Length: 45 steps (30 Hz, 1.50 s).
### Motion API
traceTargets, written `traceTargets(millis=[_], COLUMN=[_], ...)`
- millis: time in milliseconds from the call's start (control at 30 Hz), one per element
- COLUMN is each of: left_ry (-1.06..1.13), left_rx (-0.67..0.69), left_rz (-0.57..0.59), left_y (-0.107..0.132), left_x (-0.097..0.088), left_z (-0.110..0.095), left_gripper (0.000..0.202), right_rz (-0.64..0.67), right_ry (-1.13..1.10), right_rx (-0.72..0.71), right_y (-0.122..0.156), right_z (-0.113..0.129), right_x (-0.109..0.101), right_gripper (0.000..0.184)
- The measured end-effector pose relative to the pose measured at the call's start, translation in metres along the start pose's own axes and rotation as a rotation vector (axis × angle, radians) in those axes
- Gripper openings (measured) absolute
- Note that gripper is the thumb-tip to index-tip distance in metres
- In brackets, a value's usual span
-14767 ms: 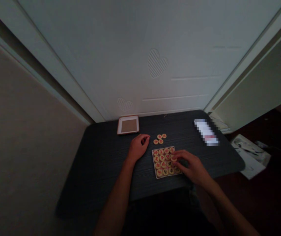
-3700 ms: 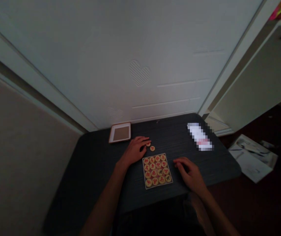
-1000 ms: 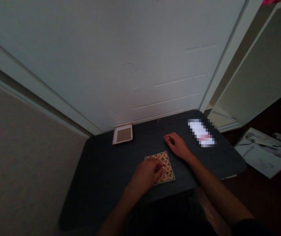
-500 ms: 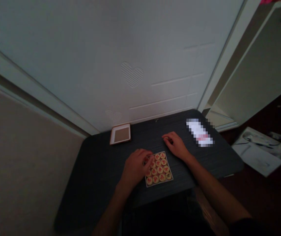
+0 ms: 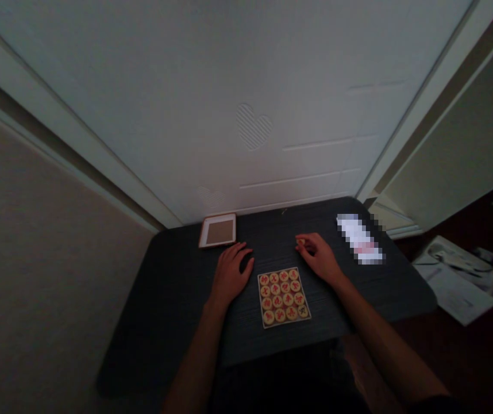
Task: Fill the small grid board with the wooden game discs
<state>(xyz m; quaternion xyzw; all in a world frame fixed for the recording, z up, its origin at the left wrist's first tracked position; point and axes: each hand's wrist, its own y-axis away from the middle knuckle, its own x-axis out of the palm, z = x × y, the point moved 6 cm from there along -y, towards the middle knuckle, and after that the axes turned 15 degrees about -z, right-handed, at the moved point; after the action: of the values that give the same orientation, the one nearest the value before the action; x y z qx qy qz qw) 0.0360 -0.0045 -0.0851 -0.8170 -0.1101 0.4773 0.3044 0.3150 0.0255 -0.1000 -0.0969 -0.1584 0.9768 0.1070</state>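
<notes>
A square box tray [image 5: 261, 299] lies on the dark table, filled with rows of round Chinese chess pieces [image 5: 277, 289]. Most carry red characters; the one at the near right corner has a dark character. My left hand [image 5: 231, 273] rests to the left of the tray, fingers spread and holding nothing, its fingertips close to the box lid. Beyond the tray on the right, my right hand [image 5: 316, 253] pinches a single chess piece [image 5: 301, 242] between thumb and fingers. The character on that piece cannot be made out.
An open box lid [image 5: 201, 237] with a brown panel inside lies at the table's back edge. A blurred-out bright object [image 5: 361, 238] is at the right of the table [image 5: 164, 310]. On the floor to the right stands a white box [image 5: 457, 282]. A white panelled wall [image 5: 186, 115] rises behind.
My left hand has lifted off the tray's left pieces and moved away toward the lid, fingers spreading. My right hand keeps its pinch on the piece. The whole view has shifted slightly.
</notes>
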Motion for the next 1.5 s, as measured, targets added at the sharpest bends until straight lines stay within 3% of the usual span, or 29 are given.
traceTargets(millis=[233,400,733,1067,1500], left_ry=[0.007,0.031,0.068,0.102,0.101], left_rx=[-0.043,-0.054,-0.058,-0.079,-0.077], left_rz=[-0.005,-0.017,-0.03,-0.028,-0.028], left_y=[0.001,0.002,0.003,0.001,0.002], left_x=[-0.002,-0.003,-0.001,-0.003,-0.003], left_z=[0.001,0.003,0.006,0.005,0.006], left_gripper=[0.024,0.024,0.022,0.021,0.021], right_rz=[0.027,0.023,0.112,0.15,0.202], right_ry=[-0.044,-0.045,0.052,0.082,0.285], right_rx=[0.089,0.15,0.33,0.266,0.173], right_y=[0.0,0.007,0.08,0.123,0.129], right_z=[-0.003,0.007,0.032,0.048,0.057], right_x=[0.001,-0.011,-0.033,-0.034,-0.033], right_gripper=[0.039,0.039,0.038,0.028,0.026])
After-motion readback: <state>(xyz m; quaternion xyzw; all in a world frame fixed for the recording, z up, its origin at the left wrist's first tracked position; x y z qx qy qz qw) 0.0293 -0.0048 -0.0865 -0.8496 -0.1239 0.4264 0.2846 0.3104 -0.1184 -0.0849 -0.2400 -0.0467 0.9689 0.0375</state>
